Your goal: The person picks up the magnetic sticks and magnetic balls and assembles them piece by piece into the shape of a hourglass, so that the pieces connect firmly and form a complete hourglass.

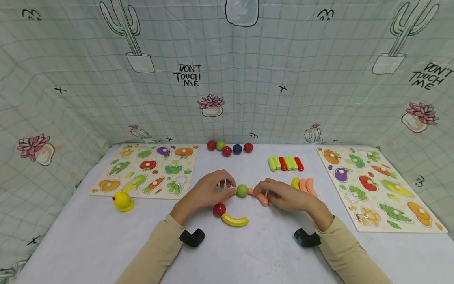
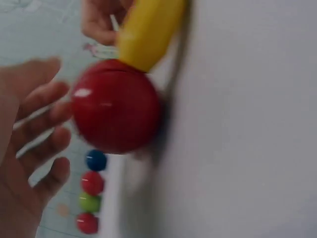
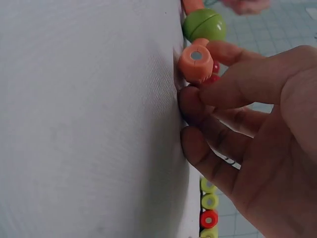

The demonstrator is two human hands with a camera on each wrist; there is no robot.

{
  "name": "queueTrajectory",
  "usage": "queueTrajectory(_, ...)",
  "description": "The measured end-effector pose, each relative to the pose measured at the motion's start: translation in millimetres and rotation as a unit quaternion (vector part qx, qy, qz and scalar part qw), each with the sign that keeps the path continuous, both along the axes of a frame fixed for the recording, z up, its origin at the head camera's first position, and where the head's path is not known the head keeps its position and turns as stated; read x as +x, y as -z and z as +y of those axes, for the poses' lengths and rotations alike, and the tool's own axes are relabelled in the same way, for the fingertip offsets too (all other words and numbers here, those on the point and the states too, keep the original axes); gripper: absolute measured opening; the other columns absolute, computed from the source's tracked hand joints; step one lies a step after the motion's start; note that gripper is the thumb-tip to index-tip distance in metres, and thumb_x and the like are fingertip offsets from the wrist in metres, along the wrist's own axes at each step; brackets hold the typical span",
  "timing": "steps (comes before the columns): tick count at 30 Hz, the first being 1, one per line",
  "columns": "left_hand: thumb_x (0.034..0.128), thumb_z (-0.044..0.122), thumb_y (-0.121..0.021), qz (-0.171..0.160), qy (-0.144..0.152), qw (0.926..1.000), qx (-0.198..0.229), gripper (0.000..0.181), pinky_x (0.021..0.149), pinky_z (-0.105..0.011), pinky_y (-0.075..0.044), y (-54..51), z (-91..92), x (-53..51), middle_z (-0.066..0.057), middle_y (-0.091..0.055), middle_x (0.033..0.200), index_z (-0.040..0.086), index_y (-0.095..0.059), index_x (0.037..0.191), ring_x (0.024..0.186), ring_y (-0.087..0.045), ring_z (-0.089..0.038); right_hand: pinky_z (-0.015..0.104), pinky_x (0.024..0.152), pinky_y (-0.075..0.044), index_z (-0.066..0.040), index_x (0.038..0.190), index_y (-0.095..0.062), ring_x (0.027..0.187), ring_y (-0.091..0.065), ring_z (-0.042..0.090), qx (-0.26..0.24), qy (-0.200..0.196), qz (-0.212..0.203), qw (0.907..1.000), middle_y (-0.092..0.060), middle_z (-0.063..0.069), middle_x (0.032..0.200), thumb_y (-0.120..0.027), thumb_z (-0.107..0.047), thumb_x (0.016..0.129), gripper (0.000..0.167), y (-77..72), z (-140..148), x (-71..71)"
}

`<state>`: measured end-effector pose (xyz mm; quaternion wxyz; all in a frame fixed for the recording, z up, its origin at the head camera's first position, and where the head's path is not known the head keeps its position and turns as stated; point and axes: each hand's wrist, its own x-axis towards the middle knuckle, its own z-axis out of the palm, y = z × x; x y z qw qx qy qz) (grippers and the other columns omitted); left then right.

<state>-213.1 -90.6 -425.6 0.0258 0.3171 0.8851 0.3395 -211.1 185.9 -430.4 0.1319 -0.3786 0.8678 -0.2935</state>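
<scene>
My left hand (image 1: 209, 190) is beside a green ball (image 1: 242, 191), its fingers apart and slightly bent; the left wrist view shows this hand (image 2: 34, 144) holding nothing. Thumb and fingers of my right hand (image 1: 283, 195) are around the near end of an orange curved piece (image 1: 261, 197), whose other end lies by the green ball. The right wrist view shows the piece's end face (image 3: 196, 63) against the thumb of that hand (image 3: 262, 124). Another orange piece, partly hidden, lies below my left fingers. Nearer, a red ball (image 1: 219, 210) touches a yellow curved piece (image 1: 235, 220).
Several balls (image 1: 226, 151) line the table's back. Right of them are green and red sticks (image 1: 285, 163), then yellow and orange curved pieces (image 1: 302, 184). Picture boards lie left (image 1: 118, 179) and right (image 1: 386, 193). A yellow duck (image 1: 123, 201) is at the left board's front edge.
</scene>
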Motion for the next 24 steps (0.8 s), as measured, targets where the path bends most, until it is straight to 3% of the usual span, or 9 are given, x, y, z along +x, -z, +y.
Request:
queueTrajectory(4,0.0838,0.034,-0.071,-0.008,0.104,0.9920,-0.070,0.015,0.061,-0.019,-0.040,-16.1,1.4,9.8,0.007,-0.058,0.079,0.021,-0.067,0.090,0.069,-0.051,-0.008,0.025,0.078,-0.044,-0.019,0.115,-0.062,0.088,-0.049,0.011,0.007,-0.009,-0.004,0.9999,-0.058,-0.003,0.104,-0.049,0.003,0.090,0.036,-0.9,-1.3,0.8)
queueTrajectory(8,0.0758,0.039,-0.077,-0.028,0.166,0.9755,-0.142,0.023,0.065,-0.019,-0.035,-20.0,7.6,17.3,0.004,-0.061,0.075,0.020,-0.069,0.084,0.066,-0.048,-0.002,0.025,0.077,-0.042,-0.021,0.107,-0.064,0.086,-0.048,0.009,0.013,-0.012,-0.007,0.9998,-0.056,-0.003,0.097,-0.050,0.002,0.090,0.032,-2.1,-1.9,2.5)
queueTrajectory(13,0.0699,0.036,-0.082,-0.027,0.186,0.9651,-0.182,0.021,0.068,-0.021,-0.028,-14.2,12.8,18.4,0.011,-0.057,0.069,0.024,-0.067,0.077,0.066,-0.048,0.000,0.024,0.076,-0.041,-0.022,0.108,-0.063,0.085,-0.048,0.009,0.017,-0.015,-0.012,0.9997,-0.055,-0.003,0.098,-0.049,0.001,0.091,0.032,-3.4,-3.2,4.2)
queueTrajectory(21,0.0727,0.039,-0.079,-0.012,0.190,0.9696,-0.154,0.017,0.070,-0.022,-0.027,-7.1,15.8,16.1,0.017,-0.053,0.065,0.027,-0.068,0.077,0.062,-0.046,0.003,0.024,0.077,-0.042,-0.021,0.111,-0.061,0.085,-0.048,0.008,0.024,-0.017,-0.003,0.9996,-0.055,-0.004,0.100,-0.051,-0.004,0.093,0.027,-2.5,-8.6,6.4)
queueTrajectory(24,0.0738,0.037,-0.079,-0.011,0.193,0.9716,-0.136,0.017,0.068,-0.018,-0.032,-6.2,17.8,16.0,0.015,-0.055,0.065,0.024,-0.069,0.079,0.060,-0.046,0.003,0.025,0.078,-0.042,-0.020,0.112,-0.061,0.087,-0.048,0.008,0.019,-0.017,0.000,0.9997,-0.056,-0.004,0.102,-0.051,-0.005,0.093,0.026,-1.4,-10.1,6.9)
